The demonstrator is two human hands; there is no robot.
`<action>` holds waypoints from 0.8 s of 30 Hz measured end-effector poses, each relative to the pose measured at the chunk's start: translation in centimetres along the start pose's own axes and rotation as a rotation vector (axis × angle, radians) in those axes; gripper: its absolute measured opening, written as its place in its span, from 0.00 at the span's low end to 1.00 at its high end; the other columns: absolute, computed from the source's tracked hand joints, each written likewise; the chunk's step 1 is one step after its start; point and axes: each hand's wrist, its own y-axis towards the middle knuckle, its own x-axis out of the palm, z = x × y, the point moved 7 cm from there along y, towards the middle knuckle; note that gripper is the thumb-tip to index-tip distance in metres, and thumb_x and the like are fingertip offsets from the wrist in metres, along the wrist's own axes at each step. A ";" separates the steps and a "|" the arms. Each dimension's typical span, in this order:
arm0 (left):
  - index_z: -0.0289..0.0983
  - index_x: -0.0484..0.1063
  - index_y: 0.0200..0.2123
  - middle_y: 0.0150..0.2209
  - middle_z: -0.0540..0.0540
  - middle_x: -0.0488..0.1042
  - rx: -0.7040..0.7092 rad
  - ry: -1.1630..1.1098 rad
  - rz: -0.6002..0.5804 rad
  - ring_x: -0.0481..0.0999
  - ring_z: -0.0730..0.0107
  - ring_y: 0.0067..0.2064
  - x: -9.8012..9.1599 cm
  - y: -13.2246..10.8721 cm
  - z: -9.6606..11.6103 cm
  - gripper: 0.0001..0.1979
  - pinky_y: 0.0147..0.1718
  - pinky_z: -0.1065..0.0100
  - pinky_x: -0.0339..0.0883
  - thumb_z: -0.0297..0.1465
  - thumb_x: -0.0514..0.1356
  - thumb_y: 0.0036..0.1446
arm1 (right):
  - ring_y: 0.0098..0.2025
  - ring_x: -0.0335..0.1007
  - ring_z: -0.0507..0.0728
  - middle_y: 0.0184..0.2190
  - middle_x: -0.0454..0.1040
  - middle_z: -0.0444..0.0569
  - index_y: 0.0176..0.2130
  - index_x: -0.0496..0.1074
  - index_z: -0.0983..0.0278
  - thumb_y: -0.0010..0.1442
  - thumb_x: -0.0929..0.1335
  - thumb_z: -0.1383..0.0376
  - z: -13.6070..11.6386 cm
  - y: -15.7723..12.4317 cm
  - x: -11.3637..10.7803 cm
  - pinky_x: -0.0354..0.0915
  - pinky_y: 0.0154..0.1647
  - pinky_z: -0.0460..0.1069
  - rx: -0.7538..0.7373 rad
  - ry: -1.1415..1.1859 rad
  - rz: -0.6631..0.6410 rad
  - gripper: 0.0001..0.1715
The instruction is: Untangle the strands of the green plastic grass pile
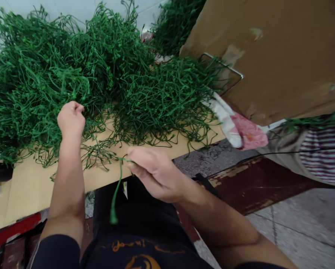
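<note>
Pinching a single green plastic stem (116, 194) in the right hand (153, 173), thumb and forefinger closed on its upper end just off the front edge of the desk (30, 186); remainder hanging straight down over the lap, bulbous tip lowest. Curling the left hand (71, 120) into a fist, knuckles up, at the near edge of the pile of green stems (105, 71); probably closed on a few strands, exact grip hidden by the tangle. Pile heaped across the cardboard-covered desk, heavily tangled, loose ends trailing over the front edge. Judging by the droop: light, thin, floppy, rubbery rather than brittle; likely to snag on neighbours when pulled. Best hold probably a fingertip pinch near one end, not mid-length. Left forearm reaching straight ahead, wrist nearly in line; right forearm coming in from the right, wrist turned inward, back of the hand up. Off to the right: tilted cardboard sheet (282, 56), wire loop (226, 67) against it, pink-and-white cloth (240, 130) below, striped fabric (321, 157) at the frame edge.
</note>
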 end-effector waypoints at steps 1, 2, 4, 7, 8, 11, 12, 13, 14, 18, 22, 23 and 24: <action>0.37 0.65 0.23 0.22 0.51 0.65 0.002 -0.061 0.007 0.67 0.73 0.31 -0.3 0.1 0.0 0.07 0.35 0.66 0.59 0.25 0.54 0.52 | 0.23 0.47 0.47 0.21 0.52 0.41 0.24 0.50 0.62 0.64 0.56 0.60 0.2 0.0 -0.6 0.49 0.24 0.46 0.025 0.015 0.040 0.18; 0.37 0.66 0.25 0.23 0.52 0.66 0.049 -0.155 -0.034 0.67 0.74 0.30 -0.3 -0.1 0.7 0.06 0.34 0.67 0.60 0.26 0.54 0.54 | 0.23 0.47 0.48 0.20 0.51 0.41 0.24 0.50 0.61 0.64 0.56 0.59 0.9 0.0 -1.3 0.50 0.24 0.46 0.090 0.028 0.102 0.19; 0.37 0.64 0.27 0.23 0.52 0.67 0.123 -0.406 -0.162 0.67 0.76 0.28 -0.1 -1.2 3.1 0.06 0.31 0.70 0.62 0.31 0.54 0.56 | 0.22 0.47 0.48 0.20 0.49 0.40 0.23 0.49 0.61 0.64 0.56 0.57 2.8 0.1 -2.4 0.50 0.24 0.46 0.231 0.012 0.213 0.20; 0.38 0.61 0.29 0.25 0.51 0.70 0.087 -0.696 -0.448 0.71 0.77 0.28 1.3 -3.7 6.7 0.10 0.27 0.73 0.64 0.37 0.52 0.59 | 0.25 0.51 0.49 0.21 0.52 0.42 0.23 0.51 0.62 0.63 0.57 0.59 4.5 0.4 -2.8 0.52 0.28 0.47 0.274 -0.159 0.239 0.19; 0.38 0.60 0.29 0.25 0.51 0.71 0.049 -0.750 -0.521 0.72 0.78 0.27 1.8 -4.4 7.4 0.11 0.26 0.74 0.64 0.38 0.51 0.60 | 0.26 0.52 0.49 0.21 0.54 0.43 0.23 0.52 0.62 0.63 0.58 0.60 4.7 0.5 -2.8 0.52 0.29 0.47 0.264 -0.229 0.229 0.18; 0.38 0.58 0.29 0.24 0.51 0.70 -0.074 -0.838 -0.688 0.69 0.80 0.22 3.4 -5.9 8.0 0.11 0.20 0.76 0.60 0.38 0.49 0.60 | 0.26 0.53 0.49 0.23 0.56 0.43 0.23 0.53 0.63 0.62 0.59 0.61 5.4 0.2 -2.5 0.52 0.30 0.48 0.267 -0.352 0.185 0.17; 0.38 0.58 0.29 0.23 0.52 0.69 -0.103 -0.856 -0.734 0.67 0.81 0.19 4.0 -6.4 7.9 0.11 0.18 0.76 0.58 0.37 0.49 0.61 | 0.26 0.52 0.49 0.23 0.55 0.43 0.23 0.53 0.63 0.62 0.59 0.60 5.5 0.1 -2.5 0.52 0.30 0.48 0.272 -0.363 0.176 0.18; 0.38 0.58 0.29 0.21 0.53 0.68 -0.122 -0.872 -0.770 0.63 0.83 0.17 4.5 -6.7 7.8 0.10 0.16 0.76 0.55 0.35 0.49 0.61 | 0.26 0.52 0.49 0.22 0.55 0.43 0.22 0.53 0.63 0.62 0.58 0.60 5.6 0.0 -2.5 0.51 0.30 0.48 0.272 -0.366 0.170 0.18; 0.38 0.58 0.29 0.20 0.54 0.66 -0.130 -0.885 -0.801 0.59 0.84 0.15 4.9 -7.1 7.7 0.09 0.15 0.76 0.52 0.34 0.49 0.61 | 0.26 0.52 0.49 0.22 0.55 0.43 0.22 0.53 0.63 0.62 0.58 0.60 5.7 0.0 -2.5 0.51 0.30 0.48 0.267 -0.366 0.166 0.19; 0.38 0.58 0.28 0.16 0.56 0.60 -0.075 -0.915 -0.819 0.53 0.82 0.16 5.8 -7.8 7.8 0.09 0.16 0.75 0.48 0.33 0.49 0.60 | 0.25 0.51 0.49 0.22 0.55 0.43 0.22 0.52 0.63 0.62 0.58 0.58 5.7 0.3 -2.4 0.51 0.30 0.47 0.251 -0.357 0.156 0.20; 0.38 0.60 0.26 0.19 0.56 0.55 0.010 -0.852 -0.730 0.53 0.80 0.20 5.3 -7.5 7.8 0.10 0.20 0.73 0.51 0.36 0.54 0.57 | 0.27 0.54 0.49 0.23 0.57 0.44 0.22 0.55 0.63 0.63 0.55 0.54 5.8 0.4 -2.6 0.53 0.31 0.48 0.268 -0.280 0.148 0.23; 0.38 0.61 0.26 0.19 0.55 0.54 0.036 -0.819 -0.722 0.53 0.79 0.21 5.2 -7.5 7.7 0.10 0.21 0.72 0.52 0.36 0.54 0.56 | 0.27 0.55 0.50 0.22 0.58 0.44 0.22 0.56 0.63 0.63 0.55 0.53 5.8 0.4 -2.7 0.54 0.31 0.48 0.275 -0.240 0.140 0.24; 0.38 0.61 0.25 0.19 0.55 0.54 0.065 -0.786 -0.717 0.53 0.79 0.22 5.1 -7.5 7.7 0.10 0.22 0.72 0.52 0.36 0.55 0.56 | 0.27 0.55 0.50 0.22 0.58 0.44 0.22 0.57 0.63 0.63 0.54 0.51 5.8 0.4 -2.8 0.54 0.31 0.48 0.281 -0.199 0.131 0.26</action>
